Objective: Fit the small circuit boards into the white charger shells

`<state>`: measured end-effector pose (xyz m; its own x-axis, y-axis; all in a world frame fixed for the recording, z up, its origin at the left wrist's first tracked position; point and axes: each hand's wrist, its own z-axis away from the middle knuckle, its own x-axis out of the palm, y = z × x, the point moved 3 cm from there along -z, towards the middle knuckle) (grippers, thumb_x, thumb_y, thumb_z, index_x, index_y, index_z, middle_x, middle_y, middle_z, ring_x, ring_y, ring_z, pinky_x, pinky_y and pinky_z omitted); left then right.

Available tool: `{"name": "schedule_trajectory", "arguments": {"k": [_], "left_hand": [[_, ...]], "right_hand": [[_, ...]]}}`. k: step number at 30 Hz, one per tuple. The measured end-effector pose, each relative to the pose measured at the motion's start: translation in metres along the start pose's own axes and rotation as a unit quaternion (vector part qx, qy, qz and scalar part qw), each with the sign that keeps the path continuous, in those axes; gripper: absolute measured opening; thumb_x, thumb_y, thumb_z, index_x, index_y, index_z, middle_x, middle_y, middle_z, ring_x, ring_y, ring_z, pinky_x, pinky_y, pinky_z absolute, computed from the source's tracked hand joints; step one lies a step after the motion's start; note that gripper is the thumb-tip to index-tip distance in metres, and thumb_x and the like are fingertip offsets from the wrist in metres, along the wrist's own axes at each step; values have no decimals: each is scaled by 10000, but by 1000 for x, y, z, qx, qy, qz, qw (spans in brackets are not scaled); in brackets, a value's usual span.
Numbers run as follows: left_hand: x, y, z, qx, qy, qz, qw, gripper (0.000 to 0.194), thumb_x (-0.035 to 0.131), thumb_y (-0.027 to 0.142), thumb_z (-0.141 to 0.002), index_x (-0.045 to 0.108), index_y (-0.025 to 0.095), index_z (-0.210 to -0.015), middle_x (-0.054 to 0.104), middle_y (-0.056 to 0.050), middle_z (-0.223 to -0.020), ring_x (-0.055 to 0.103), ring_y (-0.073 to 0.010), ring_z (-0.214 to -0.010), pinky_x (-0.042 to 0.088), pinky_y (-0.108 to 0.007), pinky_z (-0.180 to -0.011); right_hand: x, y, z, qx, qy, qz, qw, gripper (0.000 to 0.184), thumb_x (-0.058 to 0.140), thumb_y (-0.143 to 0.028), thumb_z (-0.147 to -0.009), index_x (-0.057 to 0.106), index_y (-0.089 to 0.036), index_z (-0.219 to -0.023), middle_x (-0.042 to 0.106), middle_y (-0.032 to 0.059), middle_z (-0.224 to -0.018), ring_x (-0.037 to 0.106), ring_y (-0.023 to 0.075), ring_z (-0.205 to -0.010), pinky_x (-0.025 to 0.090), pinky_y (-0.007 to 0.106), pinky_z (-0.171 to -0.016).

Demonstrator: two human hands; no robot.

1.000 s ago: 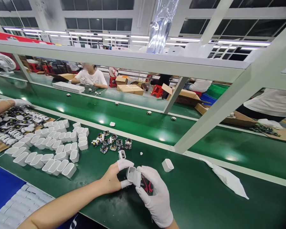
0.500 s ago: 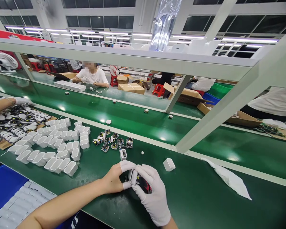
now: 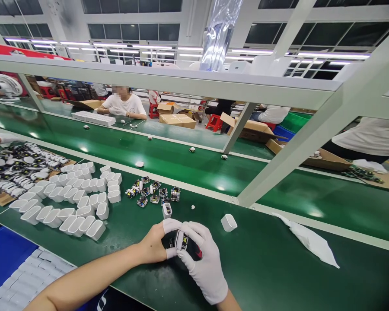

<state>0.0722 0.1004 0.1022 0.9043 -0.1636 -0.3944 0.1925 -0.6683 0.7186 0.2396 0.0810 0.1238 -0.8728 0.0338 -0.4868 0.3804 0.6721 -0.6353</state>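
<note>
Between the fingertips of both hands is a circuit board with a white plastic part (image 3: 181, 240), tilted, its yellow and black components showing. My left hand (image 3: 158, 242), with white fingertip covers, pinches its left side. My right hand (image 3: 205, 263), in a white glove, closes on its right side. A dark and red thing (image 3: 199, 252) shows under the right fingers; I cannot make out its kind. Just beyond stands a white casing with components inside (image 3: 167, 210). Several loose circuit boards (image 3: 154, 198) lie behind it. An empty white casing (image 3: 229, 222) is to the right.
Rows of white casings (image 3: 96, 230) stand at left, beside heaped boards on cardboard (image 3: 32, 166). A blue bin (image 3: 6, 259) is at lower left. A slanting metal post (image 3: 298, 134) and white cloth (image 3: 306, 239) are at right. Parts lie on the green belt (image 3: 175, 162).
The circuit board between my hands has turned, showing more of its components. Parts on the belt have shifted left. The co-worker's gloved hand at far left has drawn back leftward.
</note>
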Motion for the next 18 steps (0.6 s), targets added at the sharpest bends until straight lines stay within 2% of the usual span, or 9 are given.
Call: {"name": "schedule_trajectory", "arguments": {"k": [2,4,6,8,10,12,15,18], "left_hand": [[-1,1,-1,-3,14,-8,1000,493,698,147,-724,580,207,-1198,673,-102,-1127,645,-234,-1028,537,-389,-913],[-3,2,-2,-8,32,-21,999,458,693,149,-741,580,209,-1181,674,-96,-1116,641,-235,-1042,534,-395,-921],[-4,4,-3,4,47,-32,998,416,702,175,-765,580,210,-1161,676,-95,-1103,641,-234,-1045,534,-396,-921],[-3,6,-4,35,58,-40,997,390,704,198,-786,578,214,-1155,677,-97,-1094,643,-230,-1035,535,-391,-910],[-1,7,-3,65,60,-45,995,401,708,216,-798,572,220,-1176,677,-100,-1098,643,-225,-1024,534,-384,-899],[1,8,-2,79,56,-44,994,429,725,237,-798,566,224,-1196,679,-102,-1106,643,-221,-1008,533,-376,-888],[5,10,-1,70,46,-40,996,461,754,254,-780,567,228,-1201,687,-97,-1101,646,-217,-983,532,-363,-870],[5,11,0,46,41,-40,997,484,766,250,-763,573,232,-1207,692,-85,-1069,644,-214,-955,530,-357,-852]], "right_hand": [[4,2,2,43,-11,-25,999,476,667,-242,-839,550,-336,-1290,570,71,-1276,537,271,-1193,458,477,-1004],[8,7,6,108,-22,-78,991,606,699,-295,-816,464,-324,-1374,504,95,-1394,478,297,-1290,373,536,-1088],[14,11,8,183,-31,-181,966,775,714,-393,-797,331,-286,-1463,458,134,-1455,463,310,-1320,340,562,-1112],[20,12,8,251,-42,-290,923,830,706,-478,-788,306,-238,-1474,509,168,-1414,533,308,-1259,400,541,-1072],[23,11,6,301,-45,-353,885,742,722,-497,-770,438,-205,-1391,599,171,-1314,598,301,-1179,456,500,-1022],[23,10,4,333,-30,-367,868,614,775,-473,-721,582,-191,-1231,672,152,-1197,643,296,-1092,492,459,-970],[22,9,1,352,-5,-357,865,470,810,-430,-685,659,-189,-1059,725,114,-1035,680,273,-957,520,410,-883],[23,10,1,350,-8,-361,864,438,796,-443,-691,679,-185,-1026,733,96,-942,683,257,-873,532,382,-811]]}}
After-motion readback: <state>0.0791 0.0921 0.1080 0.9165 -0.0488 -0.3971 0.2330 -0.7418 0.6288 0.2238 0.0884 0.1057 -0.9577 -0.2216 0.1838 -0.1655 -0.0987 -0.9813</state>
